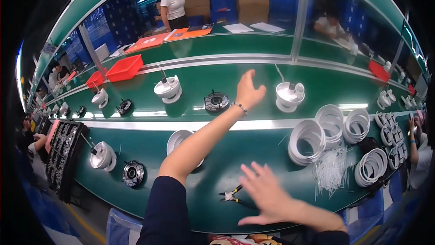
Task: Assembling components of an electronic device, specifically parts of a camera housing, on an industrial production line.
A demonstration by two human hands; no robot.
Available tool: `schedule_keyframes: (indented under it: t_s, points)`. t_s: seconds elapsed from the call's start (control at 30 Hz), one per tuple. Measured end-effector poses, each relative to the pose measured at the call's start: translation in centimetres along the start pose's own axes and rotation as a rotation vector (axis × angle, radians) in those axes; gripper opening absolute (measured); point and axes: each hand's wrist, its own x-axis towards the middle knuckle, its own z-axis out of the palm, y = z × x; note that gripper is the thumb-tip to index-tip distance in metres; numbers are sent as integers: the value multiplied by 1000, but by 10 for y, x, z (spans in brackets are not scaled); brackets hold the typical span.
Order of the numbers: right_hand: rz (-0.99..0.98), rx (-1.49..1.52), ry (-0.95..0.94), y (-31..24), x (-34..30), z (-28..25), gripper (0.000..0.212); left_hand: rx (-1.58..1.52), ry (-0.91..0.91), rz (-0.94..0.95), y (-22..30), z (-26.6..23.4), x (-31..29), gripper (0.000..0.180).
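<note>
My left hand [250, 92] stretches across the table with fingers apart and nothing in it. It hovers between a round black part [216, 101] and a white cup-shaped housing [290, 95] with a wire standing up from it. My right hand [268, 195] is spread over the near table, slightly blurred and holding nothing. Partly beneath it lie cutting pliers [231, 195] with black and yellow handles. A white ring [174, 140] is half hidden behind my left forearm. Farther left stand another white housing [103, 156] and a black round part [133, 173].
Stacked white rings [304, 141] and a heap of clear thin strips [331, 172] occupy the right. A black rack of parts [63, 159] stands at the left. Beyond, a white housing [167, 90] and red bins [124, 67] line the belt. Co-workers are at both sides.
</note>
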Motion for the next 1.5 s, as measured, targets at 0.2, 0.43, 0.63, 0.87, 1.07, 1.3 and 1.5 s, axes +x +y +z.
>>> schedule_keyframes:
  t_s: [0.2,0.43,0.63,0.87,1.07,1.3,1.5]
  points:
    - [226,-139,-304,35,-27,70,103,-18,-416,-527,-4,94,28,76]
    - [191,-95,-400,53,-45,31,92,-675,-556,-840,-43,158,43,56]
    - [270,-184,-260,59,-70,37,61,-824,-553,-804,-36,190,40,36]
    - [366,-112,343,46,-67,-67,43,-678,-701,-572,20,35,13,35]
    - [250,-496,421,76,-28,-152,57,-701,-824,-770,27,-28,-92,55]
    - [59,-581,20,135,56,-112,48,-680,-933,-953,-3,-67,-132,55]
    - [32,-685,-258,126,94,-86,50,152,-617,-82,-31,-96,-111,29]
